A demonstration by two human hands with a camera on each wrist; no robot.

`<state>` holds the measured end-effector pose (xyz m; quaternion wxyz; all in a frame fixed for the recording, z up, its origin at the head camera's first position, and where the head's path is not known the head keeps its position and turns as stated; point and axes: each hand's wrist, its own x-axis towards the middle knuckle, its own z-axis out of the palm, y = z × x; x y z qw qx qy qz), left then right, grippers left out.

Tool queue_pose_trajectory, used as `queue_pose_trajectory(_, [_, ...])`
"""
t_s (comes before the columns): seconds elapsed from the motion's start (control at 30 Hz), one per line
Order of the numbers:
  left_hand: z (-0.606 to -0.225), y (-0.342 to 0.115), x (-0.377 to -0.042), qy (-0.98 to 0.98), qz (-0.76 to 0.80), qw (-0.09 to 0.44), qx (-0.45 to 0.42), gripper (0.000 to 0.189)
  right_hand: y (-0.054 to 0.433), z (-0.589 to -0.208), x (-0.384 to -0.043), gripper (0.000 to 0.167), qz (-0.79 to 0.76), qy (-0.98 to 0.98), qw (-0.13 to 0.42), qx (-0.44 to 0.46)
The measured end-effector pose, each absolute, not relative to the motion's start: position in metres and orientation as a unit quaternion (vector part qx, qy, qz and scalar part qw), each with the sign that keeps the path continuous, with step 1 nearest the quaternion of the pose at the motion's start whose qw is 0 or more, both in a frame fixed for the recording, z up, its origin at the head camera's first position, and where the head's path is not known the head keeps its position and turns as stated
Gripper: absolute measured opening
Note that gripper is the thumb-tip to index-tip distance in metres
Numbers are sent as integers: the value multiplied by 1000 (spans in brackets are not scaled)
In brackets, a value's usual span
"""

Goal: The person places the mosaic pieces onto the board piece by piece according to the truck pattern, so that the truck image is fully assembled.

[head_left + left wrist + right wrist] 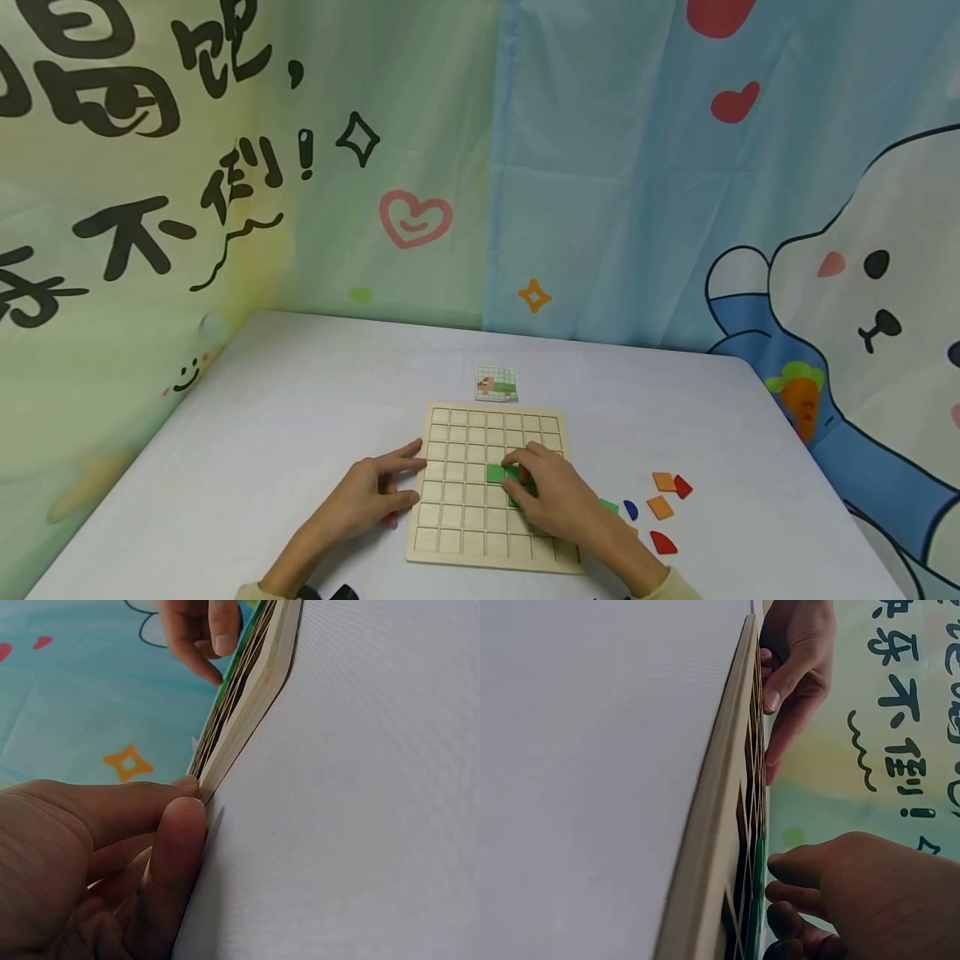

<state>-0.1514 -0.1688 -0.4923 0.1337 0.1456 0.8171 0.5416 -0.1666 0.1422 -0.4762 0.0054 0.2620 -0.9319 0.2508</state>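
A pale wooden grid board [453,500] lies on the white table, with a flat green square [495,473] in one of its cells. My left hand [375,492] rests at the board's left side, thumb and forefinger touching the rim. In the left wrist view, those fingertips [187,810] meet the board's edge [262,694]. Over the board's middle right, my right hand [558,492] has thumb and forefinger at two sides of another green tile [513,472]. More green shows under the thumb, and the palm hides the cells beneath.
A small picture card [496,383] with a gridded coloured pattern lies behind the board. Loose pieces lie to the right: orange squares [660,507], red quarter-rounds [663,542], a blue half-round [631,509] and a green piece [609,505] partly behind the right forearm. Printed curtains stand behind the table.
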Motion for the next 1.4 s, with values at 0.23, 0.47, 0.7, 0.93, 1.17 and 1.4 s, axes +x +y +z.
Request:
queue_pose_trajectory(0.23, [-492,-171,-149,817,541,139,145,53,162,-474,-158,16,269,-931,11,245])
queue_pose_trajectory(0.47, [-489,-172,-150,821,536,136,143,53,197,-474,-149,14,289,-935,6,204])
queue_pose_trajectory(0.7, [-491,-173,-153,816,542,133,150,53,225,-474,-141,15,286,-942,30,173])
queue_pose_trajectory(0.93, [-493,-170,-152,811,548,140,152,53,243,-473,-134,12,270,-952,18,146])
queue_pose_trajectory(1.17, [-492,-170,-152,809,550,137,153,53,253,-471,-129,12,256,-957,-11,134])
queue_pose_trajectory(1.4, [-493,-171,-152,807,554,137,150,53,258,-473,-126,17,247,-958,-26,145])
